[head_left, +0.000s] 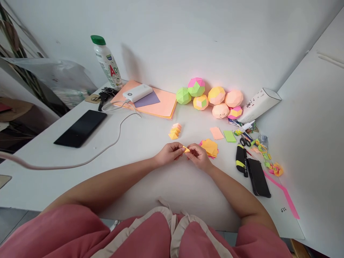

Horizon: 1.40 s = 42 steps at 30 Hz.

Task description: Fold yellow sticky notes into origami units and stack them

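Between my two hands is a small folded piece of orange paper, pinched from both sides over the white table. My left hand grips its left end with thumb and forefinger. On the other end, my right hand has its fingers closed in a pinch. Just right of that hand lies a stack of orange paper squares with pink sheets showing beneath. Beyond my left hand, several folded paper pieces in orange and peach stand in a short row.
Faceted paper balls sit against the wall. Peach and green slips lie nearer. Scissors, a cutter and a black phone are at right. Leftward are a tablet, power bank, cable and bottle.
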### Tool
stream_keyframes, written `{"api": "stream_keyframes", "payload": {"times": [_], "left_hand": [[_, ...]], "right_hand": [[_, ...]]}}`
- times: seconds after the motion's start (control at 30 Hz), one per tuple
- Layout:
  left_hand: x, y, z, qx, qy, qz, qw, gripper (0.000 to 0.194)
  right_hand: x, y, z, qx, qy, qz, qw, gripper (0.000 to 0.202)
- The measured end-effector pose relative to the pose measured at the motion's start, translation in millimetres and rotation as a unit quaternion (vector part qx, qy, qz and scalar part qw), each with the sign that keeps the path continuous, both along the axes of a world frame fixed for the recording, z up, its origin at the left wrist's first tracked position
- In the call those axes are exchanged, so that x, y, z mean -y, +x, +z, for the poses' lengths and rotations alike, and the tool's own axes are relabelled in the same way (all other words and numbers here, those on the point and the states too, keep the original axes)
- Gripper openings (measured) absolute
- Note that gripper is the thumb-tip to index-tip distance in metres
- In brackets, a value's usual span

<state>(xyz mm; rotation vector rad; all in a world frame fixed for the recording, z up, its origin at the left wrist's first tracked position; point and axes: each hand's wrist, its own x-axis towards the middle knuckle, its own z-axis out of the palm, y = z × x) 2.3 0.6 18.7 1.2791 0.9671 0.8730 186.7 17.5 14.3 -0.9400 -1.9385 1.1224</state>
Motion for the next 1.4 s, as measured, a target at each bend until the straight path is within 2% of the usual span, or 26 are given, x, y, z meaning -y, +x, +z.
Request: {"api": "stream_keyframes", "payload": {"times": [0.13,0.27,0.63,1.03,1.4], "left_hand": [[0,-1,2.3,0.012,0.002,-0.008,1.000,0.035],[1,-3,9.2,-0.019,-0.001,-0.011,1.000,0.045],[1,-4,12.0,-0.012,0.006,-0.055,0.998,0.034],[0,-4,6.4,-0.027,0.004,-0.019,0.999,0.034],[1,-2,11.6,0.012,-0.011,0.003,1.000,0.031]], "right_hand": [[-1,1,1.2,0.028,-0.002,0.007,1.000,0.017],[-2,1,2.0,0.032,0.036,0.015,0.999,0.017],[-2,-1,-0.4,0.006,0.068,0.012,0.998,0.016],[1,-1,0.8,-0.018,0.210,-0.040,0.977,0.009],[-2,-2,3.0,0.003,0.153,-0.049,0.987,0.011]]}}
